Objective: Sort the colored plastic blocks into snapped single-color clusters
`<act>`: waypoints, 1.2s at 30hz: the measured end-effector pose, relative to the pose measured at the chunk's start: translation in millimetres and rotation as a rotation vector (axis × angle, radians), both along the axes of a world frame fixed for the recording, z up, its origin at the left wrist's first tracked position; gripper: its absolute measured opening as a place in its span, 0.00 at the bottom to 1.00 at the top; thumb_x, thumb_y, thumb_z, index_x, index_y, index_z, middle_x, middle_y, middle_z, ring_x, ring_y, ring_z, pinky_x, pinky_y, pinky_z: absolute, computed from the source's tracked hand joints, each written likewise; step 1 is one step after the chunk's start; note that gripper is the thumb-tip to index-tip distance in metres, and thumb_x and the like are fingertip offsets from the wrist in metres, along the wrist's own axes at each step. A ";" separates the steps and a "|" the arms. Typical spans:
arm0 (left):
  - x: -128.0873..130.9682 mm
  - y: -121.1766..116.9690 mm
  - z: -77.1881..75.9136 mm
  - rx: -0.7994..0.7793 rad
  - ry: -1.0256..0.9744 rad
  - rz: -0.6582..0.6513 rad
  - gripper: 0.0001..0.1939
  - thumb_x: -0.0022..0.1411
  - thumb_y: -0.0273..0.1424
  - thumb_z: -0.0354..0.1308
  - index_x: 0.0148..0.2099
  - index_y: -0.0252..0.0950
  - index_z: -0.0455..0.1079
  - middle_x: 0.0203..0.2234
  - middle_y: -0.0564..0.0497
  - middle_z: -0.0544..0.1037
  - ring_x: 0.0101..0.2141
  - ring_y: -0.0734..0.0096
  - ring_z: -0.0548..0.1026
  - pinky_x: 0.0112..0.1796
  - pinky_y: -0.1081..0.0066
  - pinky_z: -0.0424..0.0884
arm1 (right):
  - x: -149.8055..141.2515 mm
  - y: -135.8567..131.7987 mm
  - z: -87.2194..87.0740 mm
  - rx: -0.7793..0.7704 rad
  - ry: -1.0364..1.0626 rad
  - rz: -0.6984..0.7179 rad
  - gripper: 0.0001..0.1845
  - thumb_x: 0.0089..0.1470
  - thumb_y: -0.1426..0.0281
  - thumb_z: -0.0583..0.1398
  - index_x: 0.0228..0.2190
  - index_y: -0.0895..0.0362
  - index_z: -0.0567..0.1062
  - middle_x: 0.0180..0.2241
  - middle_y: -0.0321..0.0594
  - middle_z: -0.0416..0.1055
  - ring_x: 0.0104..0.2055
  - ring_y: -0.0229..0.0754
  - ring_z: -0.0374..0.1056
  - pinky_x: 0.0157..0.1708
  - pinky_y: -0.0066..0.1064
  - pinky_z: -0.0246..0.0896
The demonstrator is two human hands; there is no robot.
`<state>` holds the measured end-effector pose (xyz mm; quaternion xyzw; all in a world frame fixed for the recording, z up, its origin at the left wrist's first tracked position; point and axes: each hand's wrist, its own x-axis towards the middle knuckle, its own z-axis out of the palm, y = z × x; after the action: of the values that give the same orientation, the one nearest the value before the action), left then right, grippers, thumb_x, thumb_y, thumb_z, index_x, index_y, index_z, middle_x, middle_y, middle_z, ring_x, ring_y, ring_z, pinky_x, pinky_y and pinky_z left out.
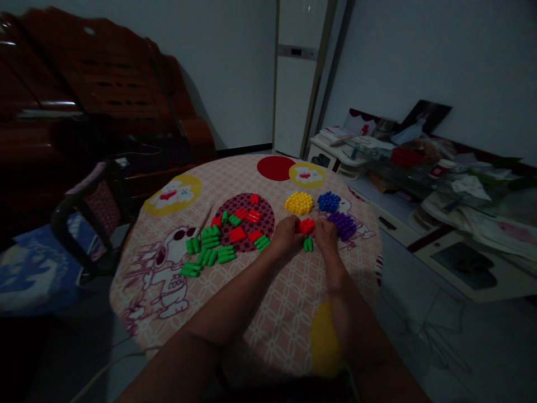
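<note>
On the patterned tablecloth, a cluster of small red plastic pieces [306, 226] sits between my two hands. My left hand [287, 235] grips it from the left with closed fingers. From the right, the fingers of my right hand [326, 234] are closed against the same cluster. A pair of green tube-like pieces [308, 244] lies just below it. Beyond my hands is a yellow cluster [298, 203], with a blue cluster [328, 202] to its right. Beside my right hand lies a purple cluster [342, 225]. The fingertips are partly hidden.
Several loose green pieces [210, 237] and red pieces [237, 234] are spread over the left half of the round table [268, 313]. A chair [94, 218] stands at the left edge. To the right is a cluttered glass-topped cabinet [390, 162].
</note>
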<state>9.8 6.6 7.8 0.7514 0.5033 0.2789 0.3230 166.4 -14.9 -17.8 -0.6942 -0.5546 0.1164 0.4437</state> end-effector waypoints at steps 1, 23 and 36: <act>1.1 -1.1 0.5 -0.002 -0.002 0.009 0.13 0.51 0.27 0.65 0.41 0.33 0.72 0.33 0.49 0.78 0.33 0.70 0.72 0.34 0.72 0.66 | -0.1 0.3 0.0 -0.003 0.002 -0.003 0.22 0.61 0.57 0.48 0.20 0.52 0.66 0.19 0.37 0.67 0.26 0.43 0.61 0.30 0.32 0.53; -99.5 49.5 16.6 0.169 0.517 0.201 0.13 0.64 0.24 0.53 0.48 0.30 0.74 0.46 0.39 0.77 0.45 0.56 0.75 0.46 0.63 0.69 | -0.9 0.5 -3.8 -0.012 0.031 -0.027 0.24 0.62 0.56 0.48 0.19 0.52 0.65 0.18 0.35 0.65 0.23 0.40 0.61 0.27 0.31 0.52; -49.6 27.9 21.9 0.034 -0.071 -0.243 0.11 0.57 0.30 0.56 0.40 0.33 0.77 0.29 0.50 0.79 0.32 0.69 0.75 0.35 0.72 0.70 | -1.3 0.3 -3.0 -0.028 0.044 -0.022 0.23 0.62 0.57 0.48 0.19 0.53 0.67 0.18 0.36 0.67 0.23 0.41 0.62 0.26 0.31 0.53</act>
<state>-39.8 34.5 29.7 0.8018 0.3921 0.2726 0.3593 165.1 -14.7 -20.8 -0.7036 -0.5353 0.1344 0.4475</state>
